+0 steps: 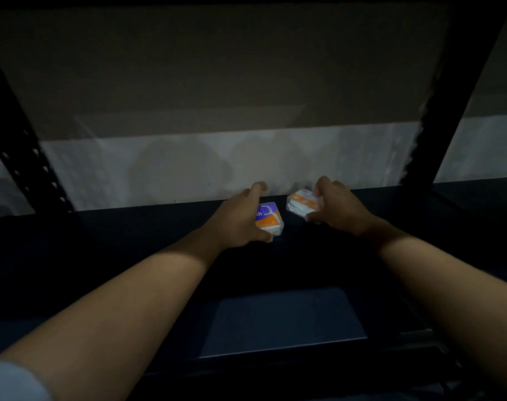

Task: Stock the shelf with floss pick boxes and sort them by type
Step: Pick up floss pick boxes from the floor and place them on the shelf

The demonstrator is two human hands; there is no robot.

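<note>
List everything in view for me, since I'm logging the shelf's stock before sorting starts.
Purple and orange floss pick box: 1, purple and orange, far part of the shelf, in the left hand's grip.
Orange and white floss pick box: 1, orange and white, just right of the first, in the right hand's grip.
Shelf: 1, dark, spans the view.
Upright posts: 2, black, far left and right.
Wall: pale, behind the shelf.
Left hand: grips its box.
Right hand: grips its box.

Bare dark shelf (130, 256) (both sides), wall (159, 169) behind, 2 uprights (23, 146) flanking
</note>
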